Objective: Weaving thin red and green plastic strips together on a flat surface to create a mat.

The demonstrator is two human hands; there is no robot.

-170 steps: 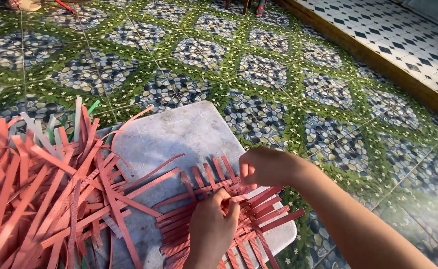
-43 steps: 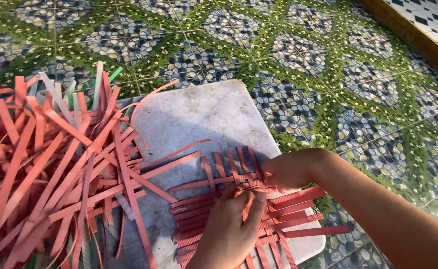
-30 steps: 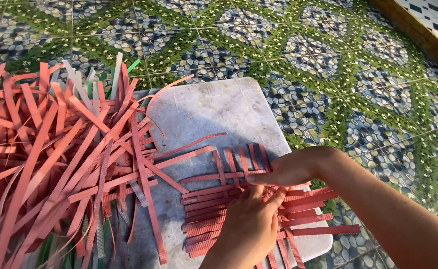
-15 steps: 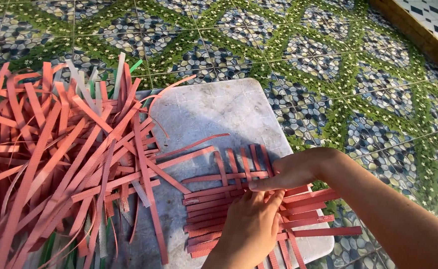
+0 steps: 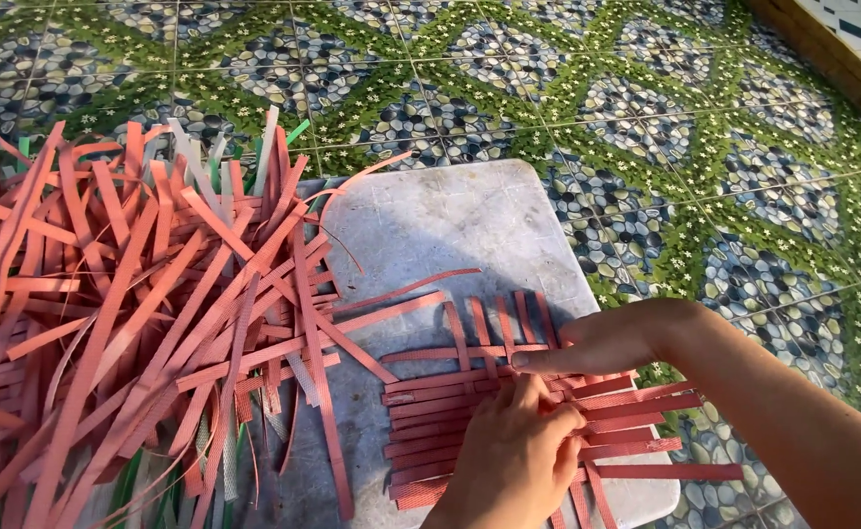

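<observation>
Both hands are pressing flat on the partly woven mat of flat pink plastic strips (image 5: 509,411), lying on the pale square board (image 5: 430,235). The right hand (image 5: 607,343), fingers extended, is pinning the top cross-strip; the left hand (image 5: 514,460), loosely curled, is grasping nothing. About 4 uprights are interlaced; the loose pile of pink strips (image 5: 136,313) left of the fingers is waiting unwoven.

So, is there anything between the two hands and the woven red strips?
Nothing visible. The left hand lies flat on the woven red strips, and the right hand presses their upper edge with its fingers.
</observation>
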